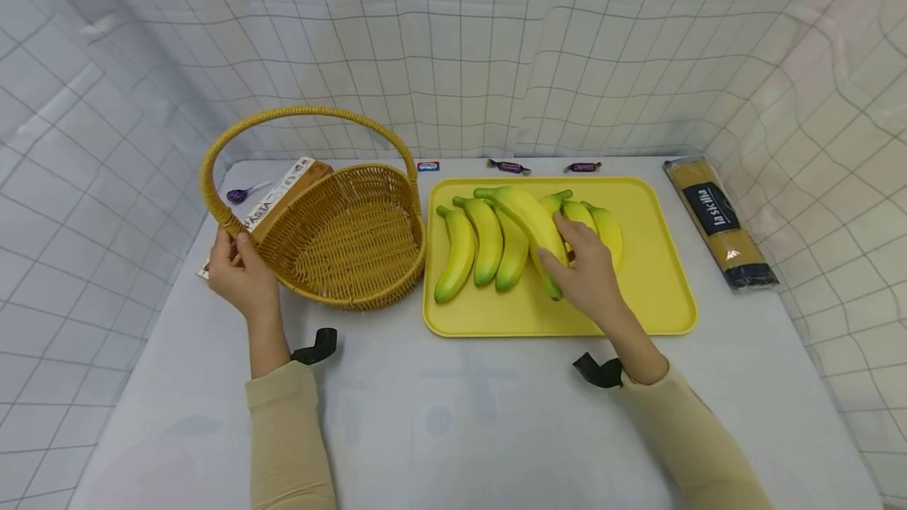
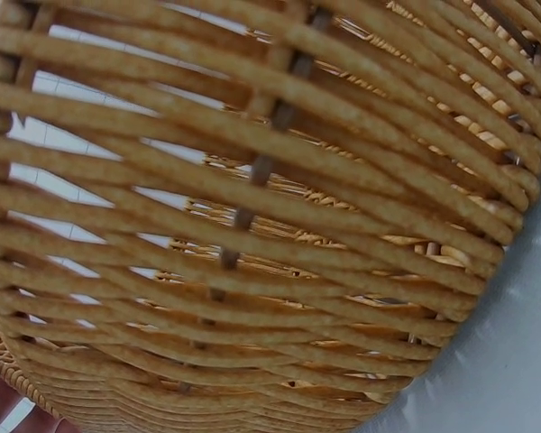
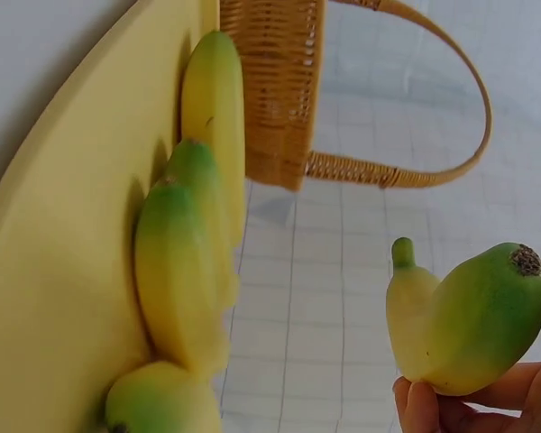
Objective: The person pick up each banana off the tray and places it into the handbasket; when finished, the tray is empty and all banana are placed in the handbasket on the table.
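My left hand (image 1: pixel 244 278) pinches the left side of a wicker basket (image 1: pixel 354 246) where the tall handle meets the rim. Nothing lies inside the basket. Its woven wall (image 2: pixel 252 207) fills the left wrist view, with fingertips (image 2: pixel 0 401) at the lower left corner. A yellow-green banana (image 1: pixel 527 215) is in my right hand (image 1: pixel 591 270), above a yellow tray (image 1: pixel 652 297). In the right wrist view that banana (image 3: pixel 487 320) is held clear of the tray, thumb and fingers around it. Several more bananas (image 1: pixel 457 254) lie on the tray, some partly hidden by the held one.
Behind the basket lie a pasta box (image 1: pixel 286 187) and a purple lollipop (image 1: pixel 237 196). Two purple wrapped candies (image 1: pixel 509 167) and a small blue-red packet (image 1: pixel 428 166) line the back edge. A bag of pasta (image 1: pixel 721 223) lies right of the tray.
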### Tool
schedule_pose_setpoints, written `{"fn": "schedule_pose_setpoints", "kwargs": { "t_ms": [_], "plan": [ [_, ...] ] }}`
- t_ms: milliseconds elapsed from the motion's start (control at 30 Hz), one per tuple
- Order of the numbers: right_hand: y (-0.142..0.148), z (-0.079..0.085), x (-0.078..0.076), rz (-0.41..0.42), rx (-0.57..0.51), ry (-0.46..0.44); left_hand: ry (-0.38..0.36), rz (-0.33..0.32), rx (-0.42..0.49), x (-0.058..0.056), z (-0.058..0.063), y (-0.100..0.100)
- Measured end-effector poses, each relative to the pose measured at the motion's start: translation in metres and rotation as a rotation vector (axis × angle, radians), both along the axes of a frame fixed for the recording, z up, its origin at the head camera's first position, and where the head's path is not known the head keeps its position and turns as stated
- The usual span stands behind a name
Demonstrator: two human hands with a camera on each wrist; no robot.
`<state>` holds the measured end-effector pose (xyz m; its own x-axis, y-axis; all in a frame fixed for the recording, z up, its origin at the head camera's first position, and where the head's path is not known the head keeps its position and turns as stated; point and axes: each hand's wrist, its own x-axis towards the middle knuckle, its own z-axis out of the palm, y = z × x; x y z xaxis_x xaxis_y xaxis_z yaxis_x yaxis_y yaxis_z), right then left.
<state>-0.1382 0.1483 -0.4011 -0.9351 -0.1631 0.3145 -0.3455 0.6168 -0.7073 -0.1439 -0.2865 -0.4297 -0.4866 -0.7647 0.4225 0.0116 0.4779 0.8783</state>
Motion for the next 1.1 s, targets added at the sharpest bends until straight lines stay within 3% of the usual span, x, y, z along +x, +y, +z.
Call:
{"fn": "schedule_pose_setpoints", "kwargs": {
  "t_ms": [233,533,800,1100],
  "plan": [
    [-0.049,0.014,0.0,0.167,0.007,-0.049,-0.016,0.001,0.026,0.001,0.002,0.001],
    [-0.13,0.024,-0.012,0.333,0.088,-0.066,-0.001,0.02,0.017,0.002,0.001,-0.003],
    [-0.183,0.018,-0.033,0.377,0.145,-0.068,-0.011,0.022,0.021,0.002,0.0,-0.003],
    [-0.218,0.002,-0.055,0.418,0.191,-0.08,-0.009,0.01,0.019,0.0,-0.001,-0.002]
  ]
}}
